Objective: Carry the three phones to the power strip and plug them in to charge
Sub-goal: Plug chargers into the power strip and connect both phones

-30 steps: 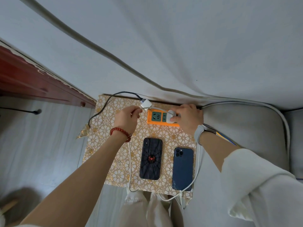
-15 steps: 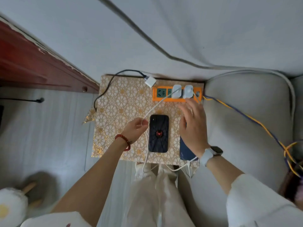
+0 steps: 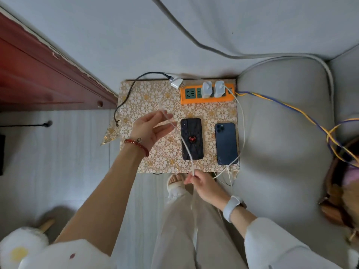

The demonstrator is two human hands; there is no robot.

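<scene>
Here the right hand [image 3: 202, 183] pinches a white cable [image 3: 186, 146].

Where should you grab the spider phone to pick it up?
Probably by its two long edges near the middle, coming from above: the spider phone lies flat, back up, on the patterned table. Mind the white cable lying across it, pinched by the right hand.

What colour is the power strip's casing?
Orange casing on the rectangular power strip, with dark sockets; head view.
</scene>
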